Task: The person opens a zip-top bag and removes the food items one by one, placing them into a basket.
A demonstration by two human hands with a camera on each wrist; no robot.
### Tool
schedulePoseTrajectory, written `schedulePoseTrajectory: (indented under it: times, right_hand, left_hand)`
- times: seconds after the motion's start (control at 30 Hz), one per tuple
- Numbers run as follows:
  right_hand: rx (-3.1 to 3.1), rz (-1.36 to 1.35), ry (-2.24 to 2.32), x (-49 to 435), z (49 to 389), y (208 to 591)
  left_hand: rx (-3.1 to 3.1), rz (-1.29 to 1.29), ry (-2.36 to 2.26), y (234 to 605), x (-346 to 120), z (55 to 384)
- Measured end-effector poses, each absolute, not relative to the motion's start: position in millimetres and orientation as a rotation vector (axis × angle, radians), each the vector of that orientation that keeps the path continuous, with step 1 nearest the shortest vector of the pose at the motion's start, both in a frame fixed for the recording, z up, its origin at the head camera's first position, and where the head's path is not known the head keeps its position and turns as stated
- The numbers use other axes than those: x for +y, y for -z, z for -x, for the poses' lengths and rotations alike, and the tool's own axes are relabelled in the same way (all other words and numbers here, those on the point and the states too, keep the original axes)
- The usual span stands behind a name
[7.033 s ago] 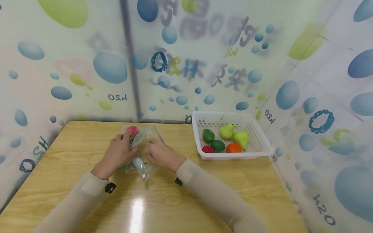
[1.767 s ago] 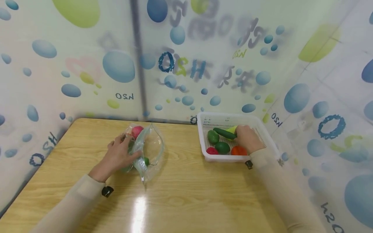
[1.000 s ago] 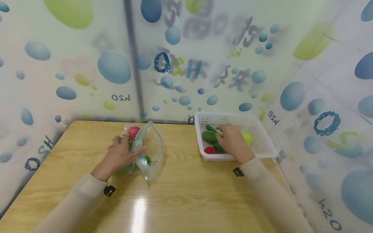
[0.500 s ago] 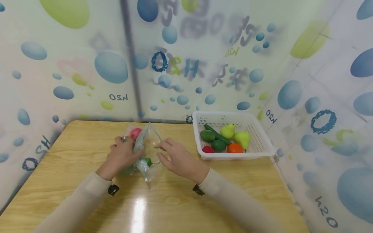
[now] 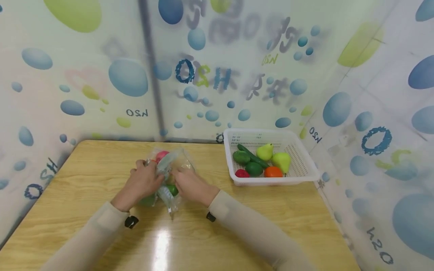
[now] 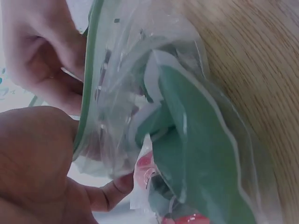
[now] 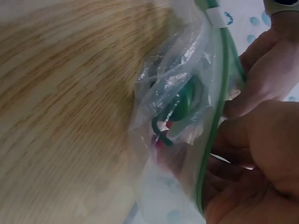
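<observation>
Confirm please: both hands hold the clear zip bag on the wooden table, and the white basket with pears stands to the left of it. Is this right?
Not quite. The white basket with the pears stands to the right of the clear zip bag, as the head view shows. The rest holds: the left hand and right hand both hold the bag on the wooden table.

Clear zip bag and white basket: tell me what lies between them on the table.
Head view: only bare wooden table between the clear zip bag and white basket.

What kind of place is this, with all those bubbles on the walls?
Probably a small staged work corner, not a real kitchen: a wooden table boxed in by bubble-printed sheets, a white basket of seemingly toy fruit, and a clear zip bag held by both hands.
</observation>
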State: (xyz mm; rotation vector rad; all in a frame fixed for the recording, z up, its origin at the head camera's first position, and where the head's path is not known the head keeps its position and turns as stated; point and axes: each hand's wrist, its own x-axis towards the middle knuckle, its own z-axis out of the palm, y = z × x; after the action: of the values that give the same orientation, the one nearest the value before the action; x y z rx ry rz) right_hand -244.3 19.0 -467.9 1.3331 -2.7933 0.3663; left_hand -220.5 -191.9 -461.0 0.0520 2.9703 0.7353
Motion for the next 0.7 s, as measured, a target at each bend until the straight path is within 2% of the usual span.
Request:
schedulePoseTrajectory:
  times: [0.7]
  right_hand:
    - [-2.849,-1.182,-0.413,17,271,482]
  left_hand:
    - [2.947,-0.126,-0.889,462,-206,226]
